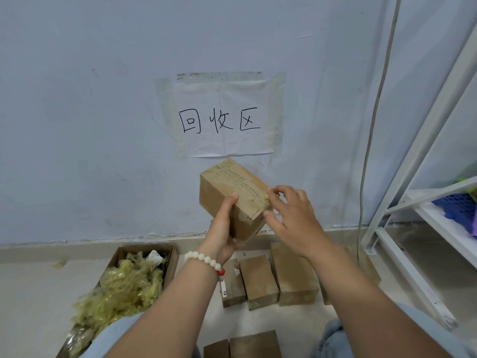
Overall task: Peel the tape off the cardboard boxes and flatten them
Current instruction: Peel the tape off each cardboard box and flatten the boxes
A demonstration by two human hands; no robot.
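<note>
One box tilts lengthwise upward; left hand grips, right hand pinches tape.

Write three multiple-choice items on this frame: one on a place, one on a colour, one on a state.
1. Where is the peeled tape heap?
A on the shelf; B in the open carton on the floor; C on the wall.
2. The bracelet beads are:
A white with one red; B all blue; C black.
3. The held box is:
A flattened; B lying on the floor; C whole, box-shaped.
Key: B, the heap fills the carton; A, seen on the left wrist; C, the left hand holds it up while the right hand pinches the tape end.
</note>
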